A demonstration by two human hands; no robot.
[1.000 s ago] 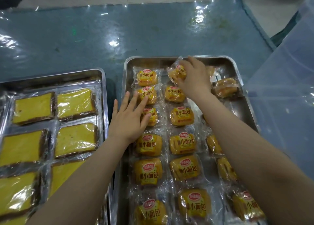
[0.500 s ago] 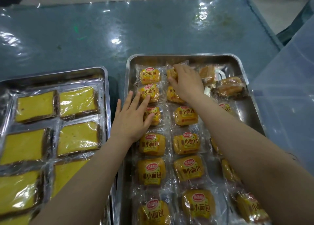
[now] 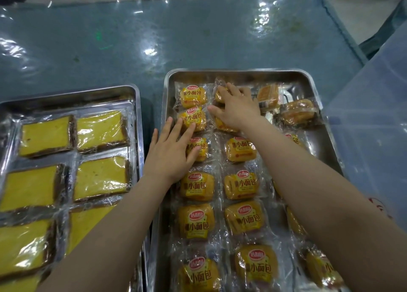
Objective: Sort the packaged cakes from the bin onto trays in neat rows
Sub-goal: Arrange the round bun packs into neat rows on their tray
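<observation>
Blue-grey plastic sheeting covers the table (image 3: 132,44), wrinkled and shiny under the light. At the right edge stands a pale translucent bin (image 3: 374,126), its contents not visible. Two steel trays sit side by side on the sheeting. The right tray (image 3: 242,73) holds small wrapped cakes (image 3: 241,184) in yellow-labelled packets, laid in columns running away from the person, with a few looser packets at its far right corner. The left tray (image 3: 72,95) holds flat yellow cake slices (image 3: 101,177) in clear wrap, two across. The right hand (image 3: 239,107) lies over a packet (image 3: 220,92) at the far end of the middle column, fingers bent down onto it, thumb spread toward the next packet. The left hand (image 3: 170,155) rests flat, fingers straight and spread, on the packets of the left column.
</observation>
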